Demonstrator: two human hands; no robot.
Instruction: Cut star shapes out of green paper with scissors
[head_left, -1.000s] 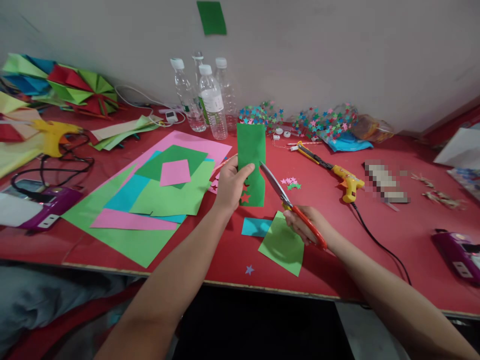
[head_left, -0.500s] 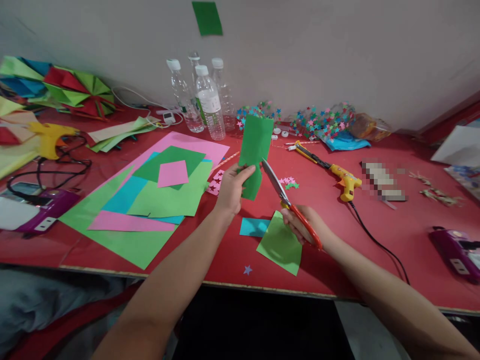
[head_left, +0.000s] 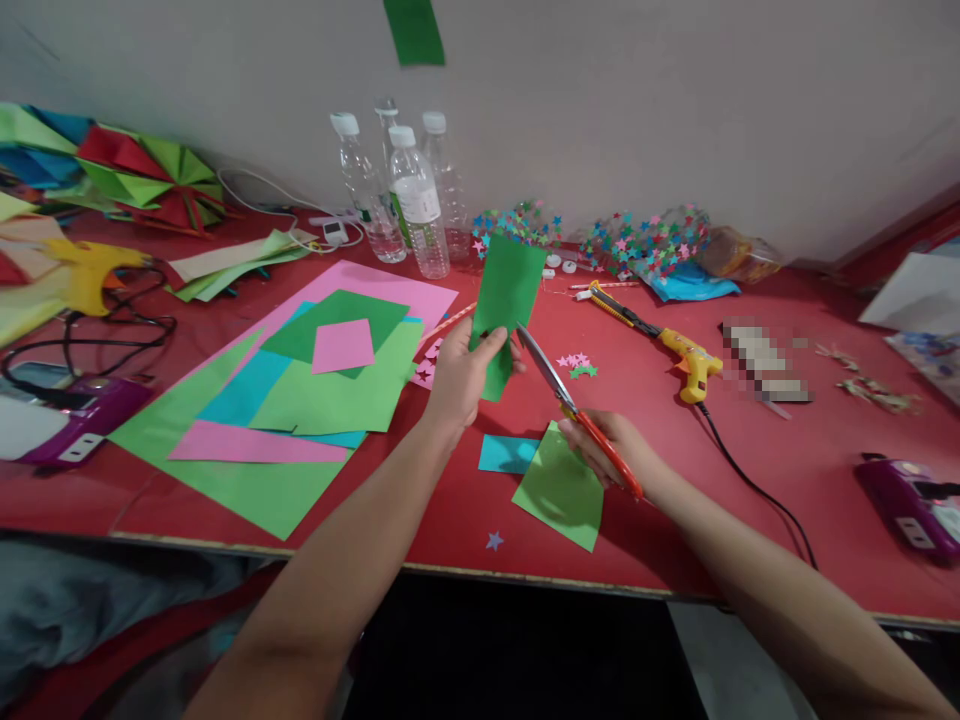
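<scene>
A dark green strip of paper (head_left: 512, 285) stands up from my left hand (head_left: 459, 375), whose thumb lies across its front with fingers behind. My right hand (head_left: 606, 447) is closed on red-handled scissors (head_left: 551, 370). The blades look closed together, and their tip lies at the right edge of the green paper; whether it touches I cannot tell. Below the scissors, a light green sheet (head_left: 562, 490) lies on the table, partly over a small blue paper piece (head_left: 506, 454). Nearer the table edge is a small purple star (head_left: 494, 541).
Stacked coloured paper (head_left: 300, 485) covers the left of the red table (head_left: 450, 520). Clear bottles (head_left: 420, 210) stand at the back beside star-filled bags (head_left: 645, 240). A corded yellow glue gun (head_left: 694, 365) lies right, another glue gun (head_left: 94, 275) left. Pink star cutouts (head_left: 574, 360) lie mid-table.
My left fingers have shifted on the green paper, with fingertips now showing past its right edge. The paper has turned slightly. The scissors' tip has moved a little left and down.
</scene>
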